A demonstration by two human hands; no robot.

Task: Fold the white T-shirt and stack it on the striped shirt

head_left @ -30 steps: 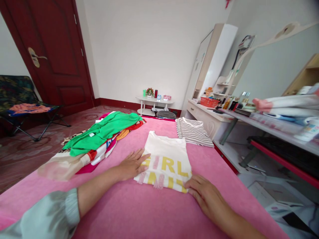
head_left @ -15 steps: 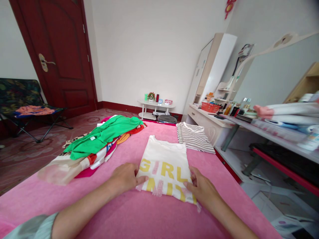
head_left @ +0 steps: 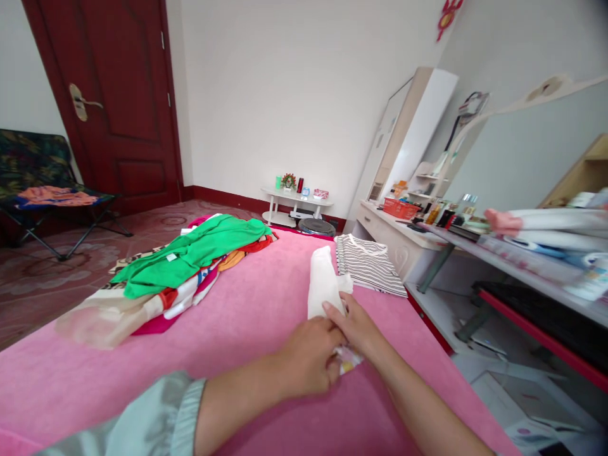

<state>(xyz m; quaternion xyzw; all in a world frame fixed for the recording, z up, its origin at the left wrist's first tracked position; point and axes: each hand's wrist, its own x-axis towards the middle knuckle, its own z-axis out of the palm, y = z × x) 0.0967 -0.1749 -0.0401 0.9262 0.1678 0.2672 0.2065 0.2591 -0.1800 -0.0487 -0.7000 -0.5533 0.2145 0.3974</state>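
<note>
A white shirt [head_left: 323, 278] lies doubled over into a narrow strip on the pink bedspread [head_left: 266, 278]. A bit of its yellow print peeks out below my hands. My left hand [head_left: 313, 354] is closed on the shirt's near edge, its fingers curled under. My right hand [head_left: 356, 323] grips the folded layers from the right side, thumb on top, close against my left hand. Just beyond, a folded black-and-white striped shirt [head_left: 368, 263] lies flat. To the left is a loose heap of clothes with a green garment [head_left: 194, 256] on top.
On the right stand a dresser [head_left: 375, 218] with a red basket [head_left: 401, 208] and a glass-topped table [head_left: 513, 253] holding bottles and cloths. A low white stand [head_left: 297, 197] is by the far wall. A folding chair [head_left: 52, 190] sits left, near the red door [head_left: 114, 95].
My left hand has brought the left side of the white shirt over to the right, folding it and covering the lettering. Both hands are now together.
</note>
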